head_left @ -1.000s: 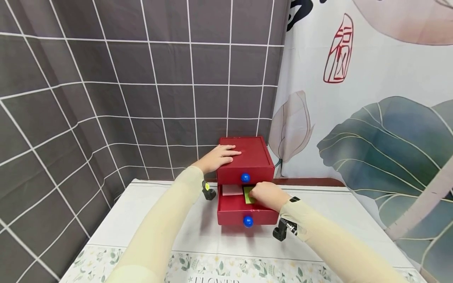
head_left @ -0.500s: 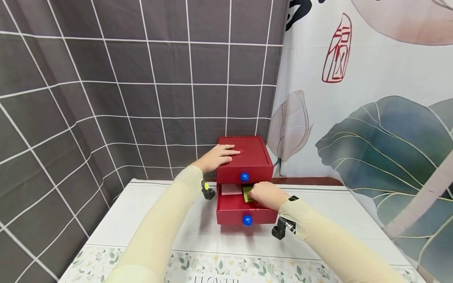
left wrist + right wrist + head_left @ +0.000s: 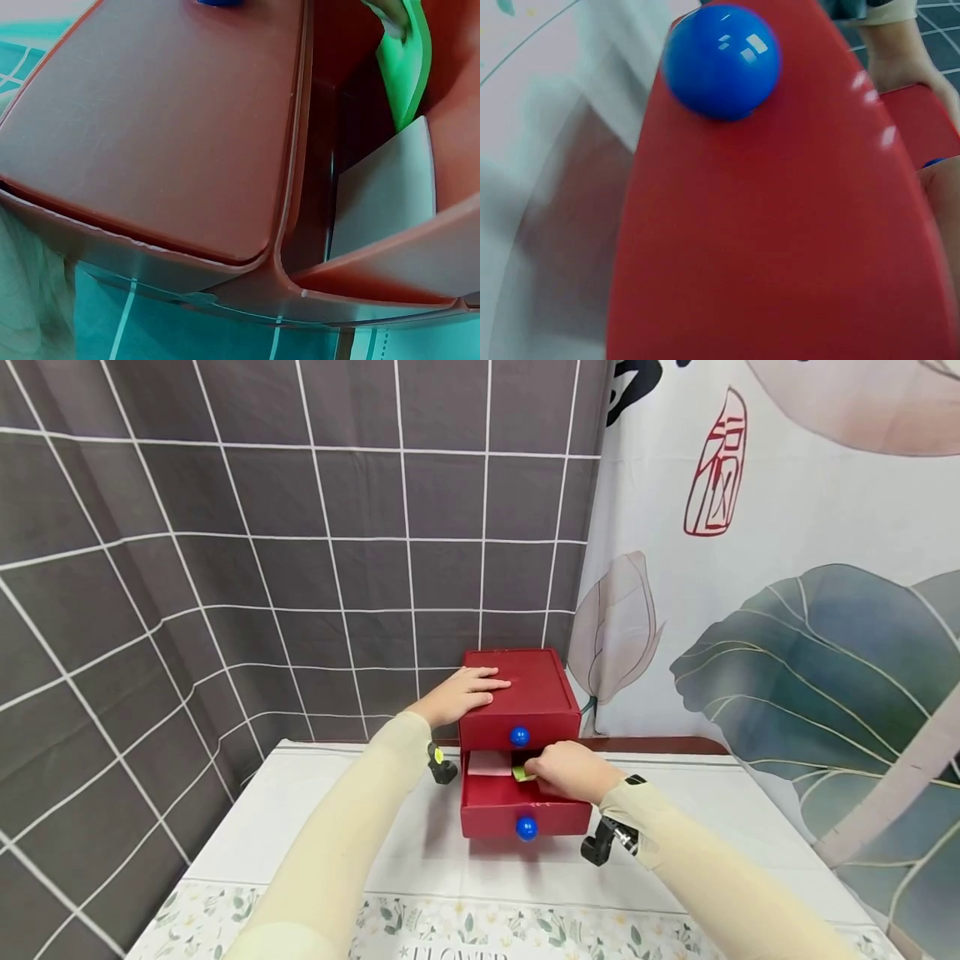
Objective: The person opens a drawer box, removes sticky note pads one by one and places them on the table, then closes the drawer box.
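A red two-drawer box (image 3: pixel 525 681) stands on the table with its lower drawer (image 3: pixel 491 821) pulled out. My left hand (image 3: pixel 459 695) rests on the box's top, fingers spread and straight. Over the open drawer, my right hand (image 3: pixel 570 772) pinches a green sticky note pad (image 3: pixel 521 773), mostly covered by the hand in the head view. The left wrist view shows the green pad (image 3: pixel 406 71) tilted and slightly bowed. Beside it in the drawer lies a pale pink pad (image 3: pixel 489 763). The right wrist view shows mainly the drawer front (image 3: pixel 772 225) with its blue knob (image 3: pixel 721 61).
The upper drawer is closed, with a blue knob (image 3: pixel 520 737). A white tablecloth (image 3: pixel 405 852) with a floral border covers the table. A dark grid curtain (image 3: pixel 360 568) hangs behind, and a white lotus-print curtain (image 3: pixel 645 693) hangs at the right.
My right hand has shifted slightly up, and the green pad has tilted so that less of its face shows. My left hand has stayed on the box top.
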### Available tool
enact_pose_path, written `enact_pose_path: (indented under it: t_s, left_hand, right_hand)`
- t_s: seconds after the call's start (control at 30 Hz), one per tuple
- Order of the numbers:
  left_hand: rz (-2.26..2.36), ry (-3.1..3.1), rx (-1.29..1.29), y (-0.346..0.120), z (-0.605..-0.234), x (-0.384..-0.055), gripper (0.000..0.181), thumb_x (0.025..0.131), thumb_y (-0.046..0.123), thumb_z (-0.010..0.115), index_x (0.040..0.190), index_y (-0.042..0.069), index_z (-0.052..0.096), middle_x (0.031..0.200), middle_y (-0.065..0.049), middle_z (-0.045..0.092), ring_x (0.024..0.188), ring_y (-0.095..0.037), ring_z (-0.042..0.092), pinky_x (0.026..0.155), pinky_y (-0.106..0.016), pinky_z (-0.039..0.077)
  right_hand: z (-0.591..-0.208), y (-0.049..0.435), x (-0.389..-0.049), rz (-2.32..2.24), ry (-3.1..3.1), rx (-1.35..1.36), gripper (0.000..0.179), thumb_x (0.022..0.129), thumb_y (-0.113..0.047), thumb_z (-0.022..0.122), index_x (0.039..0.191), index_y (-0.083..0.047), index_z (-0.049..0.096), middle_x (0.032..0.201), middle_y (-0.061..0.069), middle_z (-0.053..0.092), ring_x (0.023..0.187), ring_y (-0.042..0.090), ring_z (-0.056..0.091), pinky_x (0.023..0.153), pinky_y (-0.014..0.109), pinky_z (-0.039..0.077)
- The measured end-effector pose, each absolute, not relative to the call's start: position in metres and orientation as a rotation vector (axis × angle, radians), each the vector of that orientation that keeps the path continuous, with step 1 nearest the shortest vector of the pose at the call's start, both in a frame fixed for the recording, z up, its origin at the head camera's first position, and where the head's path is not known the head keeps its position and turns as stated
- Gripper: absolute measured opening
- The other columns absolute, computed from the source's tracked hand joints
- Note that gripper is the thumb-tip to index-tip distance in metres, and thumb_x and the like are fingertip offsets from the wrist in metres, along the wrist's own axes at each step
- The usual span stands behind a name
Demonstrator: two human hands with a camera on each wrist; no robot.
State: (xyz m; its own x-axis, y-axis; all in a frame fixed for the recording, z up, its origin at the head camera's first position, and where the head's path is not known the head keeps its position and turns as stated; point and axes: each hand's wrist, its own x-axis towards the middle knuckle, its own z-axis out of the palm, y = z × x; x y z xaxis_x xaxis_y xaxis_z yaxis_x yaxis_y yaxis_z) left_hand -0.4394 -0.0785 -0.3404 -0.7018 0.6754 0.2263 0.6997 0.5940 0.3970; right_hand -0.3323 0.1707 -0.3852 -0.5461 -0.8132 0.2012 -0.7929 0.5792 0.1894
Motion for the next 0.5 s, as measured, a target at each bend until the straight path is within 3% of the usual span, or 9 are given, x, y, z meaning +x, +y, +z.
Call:
enact_pose_path:
  t_s: [0.2, 0.5]
  left_hand:
    - [-0.738, -2.772, -1.175, -0.077, -0.342, -0.440, 0.047, 0.101, 0.030, 0.050, 0.148, 0.026, 0.055, 0.161, -0.004, 0.037, 0.150, -0.026, 0.026, 0.123, -0.050, 0.015]
    - [-0.752, -2.776, -1.164, -0.078, -0.342, -0.439, 0.047, 0.100, 0.030, 0.051, 0.147, 0.026, 0.056, 0.160, -0.004, 0.038, 0.150, -0.029, 0.026, 0.122, -0.052, 0.019]
  right_hand:
    - [-0.375, 0.176, -0.325, 0.004, -2.579, 1.315, 0.016, 0.079, -0.009, 0.083, 0.083, -0.014, 0.068, 0.062, -0.009, 0.056, 0.054, 0.005, 0.048, 0.056, 0.019, 0.046]
    - [-0.372, 0.185, -0.321, 0.064, -2.510, 1.316, 0.018, 0.080, -0.010, 0.084, 0.091, -0.014, 0.071, 0.072, -0.007, 0.068, 0.060, 0.007, 0.061, 0.064, 0.024, 0.056]
